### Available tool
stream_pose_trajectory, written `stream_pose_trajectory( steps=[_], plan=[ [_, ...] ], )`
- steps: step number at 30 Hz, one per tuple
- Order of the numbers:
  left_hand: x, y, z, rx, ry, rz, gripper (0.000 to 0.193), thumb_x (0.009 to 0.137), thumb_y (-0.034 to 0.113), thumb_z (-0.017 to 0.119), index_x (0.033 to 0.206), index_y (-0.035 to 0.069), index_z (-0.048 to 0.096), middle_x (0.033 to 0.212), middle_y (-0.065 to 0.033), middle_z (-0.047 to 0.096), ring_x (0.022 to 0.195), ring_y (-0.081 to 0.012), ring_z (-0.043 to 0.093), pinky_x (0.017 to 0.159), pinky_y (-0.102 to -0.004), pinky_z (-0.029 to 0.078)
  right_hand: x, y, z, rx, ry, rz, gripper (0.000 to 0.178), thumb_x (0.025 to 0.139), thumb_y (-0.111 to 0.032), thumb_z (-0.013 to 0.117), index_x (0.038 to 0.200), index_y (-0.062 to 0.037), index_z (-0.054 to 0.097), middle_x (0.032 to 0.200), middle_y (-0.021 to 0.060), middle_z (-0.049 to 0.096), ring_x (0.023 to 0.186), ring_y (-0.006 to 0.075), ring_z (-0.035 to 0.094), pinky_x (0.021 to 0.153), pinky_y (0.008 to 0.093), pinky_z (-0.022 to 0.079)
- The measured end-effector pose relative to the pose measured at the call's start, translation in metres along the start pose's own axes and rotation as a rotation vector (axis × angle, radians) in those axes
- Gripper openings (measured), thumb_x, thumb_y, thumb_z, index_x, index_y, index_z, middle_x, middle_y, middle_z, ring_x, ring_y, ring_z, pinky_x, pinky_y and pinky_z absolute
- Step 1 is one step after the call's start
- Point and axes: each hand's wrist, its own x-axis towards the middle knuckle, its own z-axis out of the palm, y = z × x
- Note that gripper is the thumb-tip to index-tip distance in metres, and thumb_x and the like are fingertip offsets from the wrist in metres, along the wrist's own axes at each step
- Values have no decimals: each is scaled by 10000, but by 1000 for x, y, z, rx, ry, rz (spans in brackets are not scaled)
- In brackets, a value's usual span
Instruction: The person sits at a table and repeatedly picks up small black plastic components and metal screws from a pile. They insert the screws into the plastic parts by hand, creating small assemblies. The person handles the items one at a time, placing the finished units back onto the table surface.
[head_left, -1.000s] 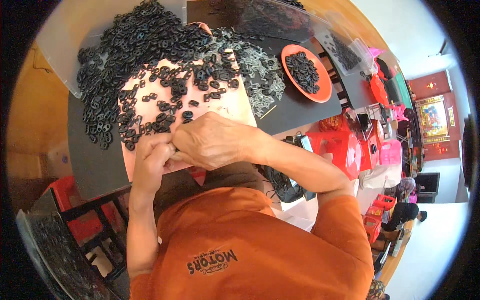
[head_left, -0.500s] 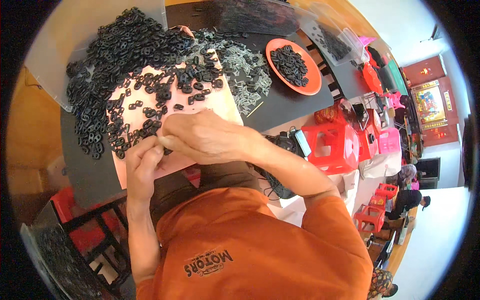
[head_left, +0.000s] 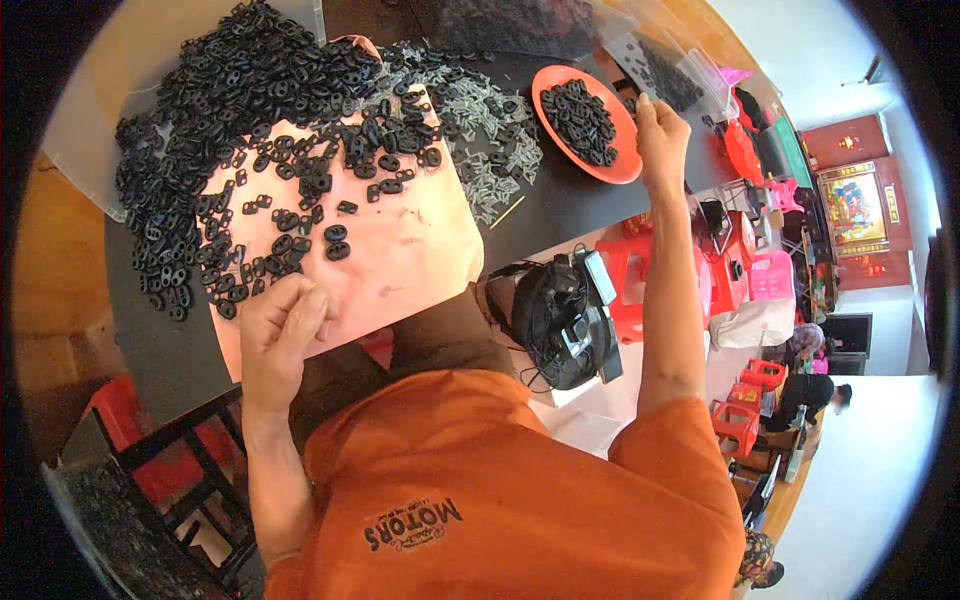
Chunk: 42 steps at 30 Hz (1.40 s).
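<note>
The right hand [head_left: 662,140] reaches over the orange plate [head_left: 622,168] of black parts while the left hand [head_left: 278,335] rests curled on the pink sheet [head_left: 420,250].

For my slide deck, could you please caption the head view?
Left hand rests on pink mat among black parts; right hand reaches over orange plate.

Black electronic device with tangled cables [head_left: 562,318], on the white surface. Red plastic stools [head_left: 745,425], right of and below that device. Red stool under black metal frame [head_left: 150,450], far left of it.
</note>
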Motion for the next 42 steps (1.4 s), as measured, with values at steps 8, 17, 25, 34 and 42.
stream_pose_trajectory(
  steps=[8, 17, 25, 34, 42],
  plan=[
    [1, 1, -2, 53, 23, 25, 256, 877, 170, 531, 675, 13, 537, 591, 32, 458, 547, -30, 390, 484, -206, 289, -17, -18, 5, -39, -243, -25, 320, 895, -271, 523, 913, 26, 640, 611, -31, 463, 575, 57, 418, 504, 223, 334],
    [-1, -4, -5, 4, -41, 31, 208, 887, 122, 510, 737, -20, 537, 599, 27, 424, 551, -41, 354, 484, -226, 309, -91, -168, 122, 91, -693, -886, 196, 850, -96, 524, 1020, -6, 566, 828, 139, 517, 741, 294, 541, 666, 342, 449],
    [0, -9, -8, 81, -66, 46, 216, 877, 126, 518, 700, 3, 527, 593, 11, 435, 546, -59, 393, 482, -242, 319, -101, -164, 140, -116, -754, -982, 169, 838, -168, 546, 952, -43, 548, 887, 141, 539, 710, 351, 575, 594, 426, 484],
    [1, -11, -11, 127, -91, 113, 248, 878, 123, 528, 661, 10, 483, 554, -14, 411, 521, -83, 384, 475, -259, 326, -122, -196, 159, 34, -822, -1056, 178, 808, -125, 566, 983, -89, 566, 870, 125, 511, 723, 344, 571, 593, 414, 488],
    [3, -14, -9, 105, -57, 207, 298, 868, 106, 531, 610, 27, 405, 527, -39, 378, 486, -118, 357, 456, -305, 299, -117, -208, 174, 113, -808, -1123, 155, 787, -102, 570, 933, -50, 568, 864, 124, 528, 753, 335, 570, 615, 394, 482]
  ],
)
